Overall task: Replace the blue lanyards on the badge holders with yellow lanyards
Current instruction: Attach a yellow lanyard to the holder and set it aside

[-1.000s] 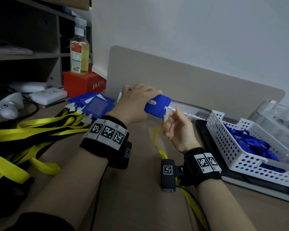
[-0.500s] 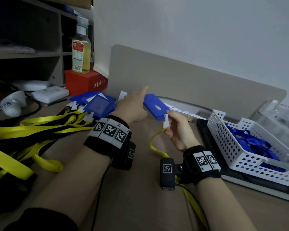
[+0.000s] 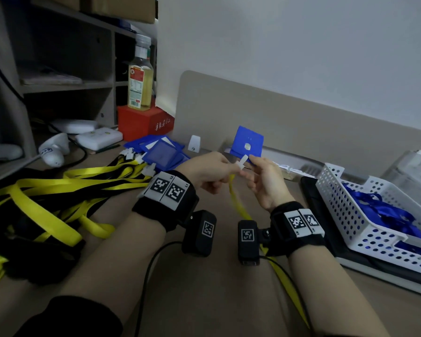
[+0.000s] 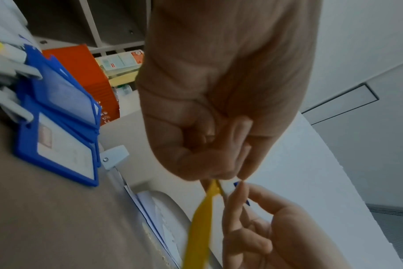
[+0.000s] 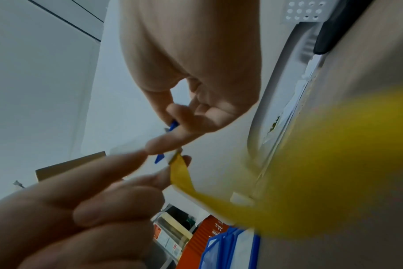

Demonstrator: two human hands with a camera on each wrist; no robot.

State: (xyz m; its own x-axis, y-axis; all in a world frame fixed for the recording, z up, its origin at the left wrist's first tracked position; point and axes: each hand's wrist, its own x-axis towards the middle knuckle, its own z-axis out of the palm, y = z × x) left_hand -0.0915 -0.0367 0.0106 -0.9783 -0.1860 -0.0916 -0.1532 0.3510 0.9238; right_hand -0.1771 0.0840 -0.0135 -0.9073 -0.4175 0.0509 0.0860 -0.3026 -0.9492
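A blue badge holder (image 3: 248, 144) stands upright above my hands, in front of the beige divider. My right hand (image 3: 259, 170) pinches its lower edge between thumb and forefinger. My left hand (image 3: 225, 166) pinches the white clip (image 3: 242, 161) at the end of a yellow lanyard (image 3: 238, 205), right against the holder's edge. The yellow strap (image 4: 200, 223) hangs down from the clip and trails over the desk between my wrists. In the right wrist view a blue edge of the holder (image 5: 174, 125) shows between the fingertips.
Several yellow lanyards (image 3: 58, 190) lie tangled at left, with a stack of blue badge holders (image 3: 161, 154) behind them. A white perforated basket (image 3: 355, 215) at right holds blue lanyards (image 3: 384, 210). A red box (image 3: 141, 122) with a bottle (image 3: 140, 76) stands at the back left.
The badge holder has gone from lying flat in my left hand to standing upright, pinched by my right hand. My left hand has let it go and taken the white clip.
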